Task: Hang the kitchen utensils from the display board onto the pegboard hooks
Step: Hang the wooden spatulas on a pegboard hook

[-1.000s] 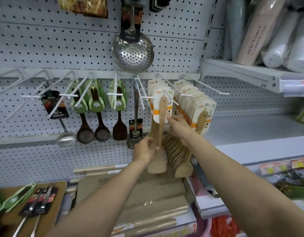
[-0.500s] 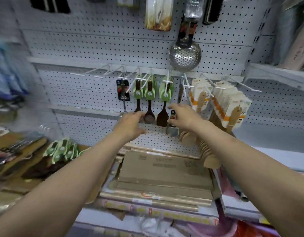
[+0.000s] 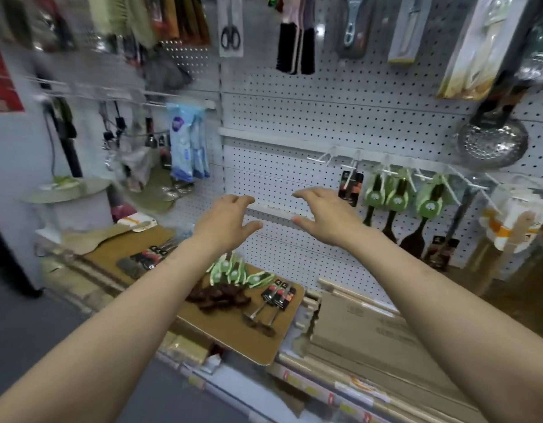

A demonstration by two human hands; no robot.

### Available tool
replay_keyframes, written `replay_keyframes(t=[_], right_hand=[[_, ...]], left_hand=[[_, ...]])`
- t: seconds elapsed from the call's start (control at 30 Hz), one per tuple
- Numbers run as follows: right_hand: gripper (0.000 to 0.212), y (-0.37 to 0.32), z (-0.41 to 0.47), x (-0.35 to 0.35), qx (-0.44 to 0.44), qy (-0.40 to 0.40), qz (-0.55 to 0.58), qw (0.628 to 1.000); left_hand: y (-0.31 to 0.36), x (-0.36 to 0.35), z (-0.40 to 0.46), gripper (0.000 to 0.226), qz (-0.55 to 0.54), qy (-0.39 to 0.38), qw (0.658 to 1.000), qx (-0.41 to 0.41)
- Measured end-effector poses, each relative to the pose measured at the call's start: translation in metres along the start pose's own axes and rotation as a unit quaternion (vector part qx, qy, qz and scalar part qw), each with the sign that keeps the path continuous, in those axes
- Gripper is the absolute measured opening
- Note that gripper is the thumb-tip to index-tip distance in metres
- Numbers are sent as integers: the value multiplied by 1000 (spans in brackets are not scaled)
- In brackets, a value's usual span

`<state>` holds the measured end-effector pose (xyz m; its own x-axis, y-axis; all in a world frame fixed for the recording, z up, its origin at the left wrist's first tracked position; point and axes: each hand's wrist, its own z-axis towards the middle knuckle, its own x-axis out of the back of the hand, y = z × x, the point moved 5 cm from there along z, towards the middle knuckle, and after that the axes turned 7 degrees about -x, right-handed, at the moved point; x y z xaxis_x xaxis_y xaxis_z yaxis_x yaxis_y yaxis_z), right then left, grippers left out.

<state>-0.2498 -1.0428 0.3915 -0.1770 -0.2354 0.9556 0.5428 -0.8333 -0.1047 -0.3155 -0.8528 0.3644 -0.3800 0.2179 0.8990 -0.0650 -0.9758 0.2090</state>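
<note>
Both hands are empty, fingers loosely spread: the left hand [image 3: 226,222] and right hand [image 3: 326,216] hover above the display board [image 3: 233,331]. On that board lie green-carded spoons [image 3: 238,274] and steel utensils [image 3: 268,306]. Better to take one card by its hang hole, then thread a free hook [image 3: 322,157] up and right of the board. Label print is too blurred to read.
</note>
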Motion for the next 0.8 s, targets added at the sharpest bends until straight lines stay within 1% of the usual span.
replay_keyframes(t=[0.17,0.33,0.57,0.8], right_hand=[[60,-135,49,-15,32,10,31,999],[62,-251,91,-39,55,12,53,997],[63,-375,155,-84,92,-8,79,993],[64,-474,244,-146,130,-27,86,987]], left_hand=[[-121,57,-29,62,60,16,998,21],[-228,100,-60,59,88,17,995,34],[-349,142,-83,56,98,55,992,61],[-478,144,-69,54,95,71,988,100]])
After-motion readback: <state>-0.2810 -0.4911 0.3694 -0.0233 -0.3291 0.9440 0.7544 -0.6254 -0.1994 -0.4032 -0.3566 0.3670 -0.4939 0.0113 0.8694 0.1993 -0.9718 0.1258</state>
